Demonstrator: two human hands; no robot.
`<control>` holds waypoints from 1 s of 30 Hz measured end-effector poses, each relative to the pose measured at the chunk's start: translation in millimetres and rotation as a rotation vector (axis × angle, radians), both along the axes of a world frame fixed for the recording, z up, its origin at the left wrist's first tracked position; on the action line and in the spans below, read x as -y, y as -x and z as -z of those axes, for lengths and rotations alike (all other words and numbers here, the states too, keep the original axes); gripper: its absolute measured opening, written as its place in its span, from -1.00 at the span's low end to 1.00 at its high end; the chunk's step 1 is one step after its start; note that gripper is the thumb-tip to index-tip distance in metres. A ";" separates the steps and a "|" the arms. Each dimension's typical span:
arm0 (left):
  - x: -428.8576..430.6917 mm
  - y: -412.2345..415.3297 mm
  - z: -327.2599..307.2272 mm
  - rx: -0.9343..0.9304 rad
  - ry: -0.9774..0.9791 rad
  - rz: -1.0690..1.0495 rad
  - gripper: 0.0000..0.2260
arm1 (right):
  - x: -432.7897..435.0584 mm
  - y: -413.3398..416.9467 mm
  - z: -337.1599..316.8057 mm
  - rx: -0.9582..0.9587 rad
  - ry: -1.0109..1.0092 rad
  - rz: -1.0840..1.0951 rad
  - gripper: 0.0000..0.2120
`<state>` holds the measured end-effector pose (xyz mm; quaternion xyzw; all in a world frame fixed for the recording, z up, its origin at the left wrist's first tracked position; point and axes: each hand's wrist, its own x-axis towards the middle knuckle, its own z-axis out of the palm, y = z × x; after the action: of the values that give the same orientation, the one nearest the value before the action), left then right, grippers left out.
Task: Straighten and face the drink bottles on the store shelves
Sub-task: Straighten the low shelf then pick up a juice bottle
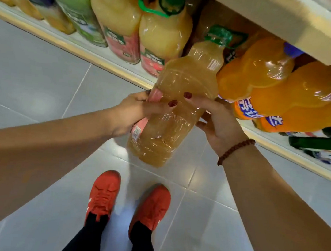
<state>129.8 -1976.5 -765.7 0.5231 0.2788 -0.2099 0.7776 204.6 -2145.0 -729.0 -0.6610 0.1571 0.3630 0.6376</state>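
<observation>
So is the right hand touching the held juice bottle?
Touching: the head view shows the right hand wrapped round the juice bottle, thumb pressed on its front.

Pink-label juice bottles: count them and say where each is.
3 bottles: two stand side by side on the shelf; the third bottle is off it, held by the left hand and right hand. Others may be hidden behind.

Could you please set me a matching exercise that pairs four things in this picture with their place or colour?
Things:
1 bracelet
2 shoes
3 juice bottle
4 soda bottle

Descriptions:
A gripped by left hand and right hand
B bright orange, on the shelf
C red, on the floor
D round the right wrist

Pairs: 1-D, 2-C, 3-A, 4-B
</observation>
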 end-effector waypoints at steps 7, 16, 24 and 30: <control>-16.6 -50.1 18.5 0.111 -0.132 0.078 -0.72 | -10.4 -35.8 20.3 0.077 -0.005 0.116 -0.23; -11.9 -89.9 26.7 0.285 -0.430 0.059 -0.80 | -6.0 -78.8 13.3 0.277 0.030 -0.061 -0.05; 4.6 -97.6 24.6 0.405 -0.731 -0.038 -0.60 | 5.4 -92.5 6.6 0.494 0.166 -0.294 0.01; 12.8 -110.4 18.5 0.499 -0.885 -0.080 -0.69 | 17.4 -99.7 15.5 0.600 0.229 -0.260 -0.22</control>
<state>240.2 -1989.3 -784.2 0.8256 0.1665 0.0897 0.5317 304.4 -2162.4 -744.5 -0.8200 -0.0831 0.2106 0.5257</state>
